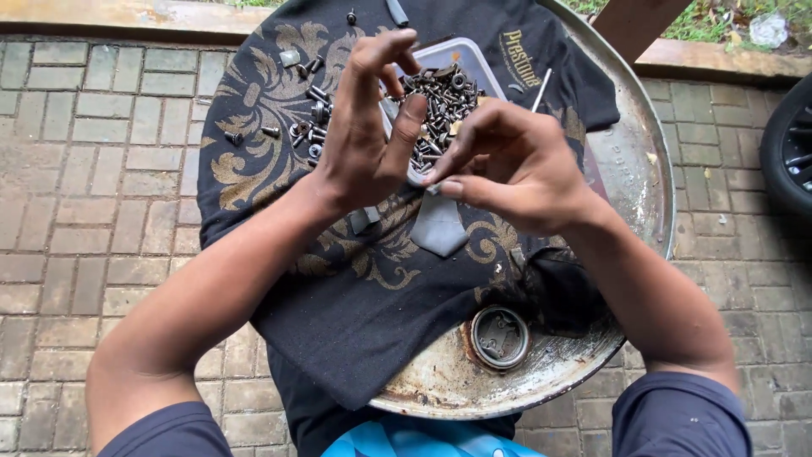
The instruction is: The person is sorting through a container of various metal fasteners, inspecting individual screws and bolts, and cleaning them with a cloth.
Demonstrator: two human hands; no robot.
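My left hand (365, 127) is raised over a clear plastic tub (461, 59) full of small dark screws and nuts (440, 106); its fingers are curled, thumb out. My right hand (507, 161) sits beside it with fingertips pinched together near the tub's front edge; whether they pinch a small part I cannot tell. Both hover above a black cloth with gold patterns (338, 279) spread over a round rusty metal drum top (626, 169). Loose bolts and washers (309, 118) lie on the cloth left of the tub.
A grey rubber patch (440, 227) lies on the cloth below the hands. A round bung cap (499, 337) is set in the drum top near me. Brick paving (93, 195) surrounds the drum. A dark tyre (791, 144) stands at the right edge.
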